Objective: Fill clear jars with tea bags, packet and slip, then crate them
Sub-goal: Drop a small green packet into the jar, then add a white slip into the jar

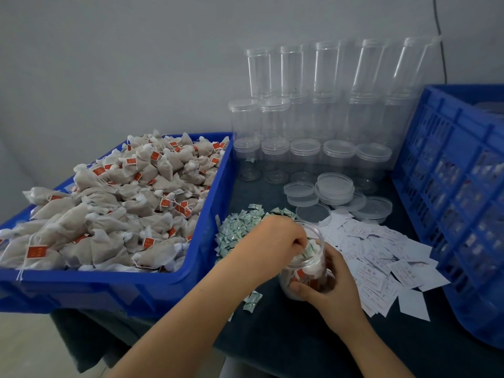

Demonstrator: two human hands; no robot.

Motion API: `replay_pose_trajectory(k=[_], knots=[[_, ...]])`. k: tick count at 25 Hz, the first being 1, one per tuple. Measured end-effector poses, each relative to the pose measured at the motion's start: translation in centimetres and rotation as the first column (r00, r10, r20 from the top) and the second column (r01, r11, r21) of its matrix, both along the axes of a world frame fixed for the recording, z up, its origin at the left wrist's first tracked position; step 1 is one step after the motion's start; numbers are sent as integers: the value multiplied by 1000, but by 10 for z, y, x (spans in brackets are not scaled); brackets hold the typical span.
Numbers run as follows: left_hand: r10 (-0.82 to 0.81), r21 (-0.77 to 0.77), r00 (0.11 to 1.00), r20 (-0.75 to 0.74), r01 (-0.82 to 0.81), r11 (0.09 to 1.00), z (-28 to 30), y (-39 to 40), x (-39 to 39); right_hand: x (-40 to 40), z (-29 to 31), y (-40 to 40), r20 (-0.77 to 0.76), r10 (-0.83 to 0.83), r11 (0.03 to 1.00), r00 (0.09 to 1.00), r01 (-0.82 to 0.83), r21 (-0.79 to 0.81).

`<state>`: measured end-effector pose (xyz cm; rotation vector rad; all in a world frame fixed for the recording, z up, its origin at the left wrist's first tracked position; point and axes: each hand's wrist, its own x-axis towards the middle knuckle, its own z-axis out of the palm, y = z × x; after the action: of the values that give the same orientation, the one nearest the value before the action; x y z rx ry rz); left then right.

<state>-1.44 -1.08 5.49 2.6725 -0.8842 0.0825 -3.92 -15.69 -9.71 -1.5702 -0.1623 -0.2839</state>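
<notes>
A clear jar point(305, 272), tilted toward me and holding tea bags with red tags, sits near the table's front. My right hand point(334, 287) grips its side from the right. My left hand point(272, 238) is at the jar's mouth, fingers curled down, pinching a small green-and-white packet point(309, 251) just inside the rim. A pile of the same packets point(237, 230) lies just behind my left hand. White paper slips point(381, 257) are spread to the right of the jar. Tea bags point(122, 200) fill a blue bin point(208, 214) on the left.
Empty clear jars point(313, 110) are stacked in rows against the back wall, with loose lids point(334, 188) in front of them. A tall blue slotted crate point(458, 186) stands at the right edge. A stray packet point(252, 301) lies on the dark tablecloth near the front.
</notes>
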Motion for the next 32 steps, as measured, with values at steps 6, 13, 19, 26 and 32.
replay_pose_trajectory(k=[6,13,19,26,32], knots=[[-21,214,999,44,11,977,-6,-4,9,1,-2,0,9,3,1000,1000,-3,-2],[-30,-1,994,108,30,1000,5,-1,11,1,-3,0,19,-31,999,999,31,-37],[221,-609,924,-311,-373,700,-12,8,46,-9,7,-3,58,-32,999,998,33,-17],[5,-128,927,-375,-57,990,-86,-43,57,-34,13,-44,56,-156,988,986,156,11],[-112,-66,987,-112,105,992,-111,-58,56,-45,9,-62,26,-237,970,971,238,-47]])
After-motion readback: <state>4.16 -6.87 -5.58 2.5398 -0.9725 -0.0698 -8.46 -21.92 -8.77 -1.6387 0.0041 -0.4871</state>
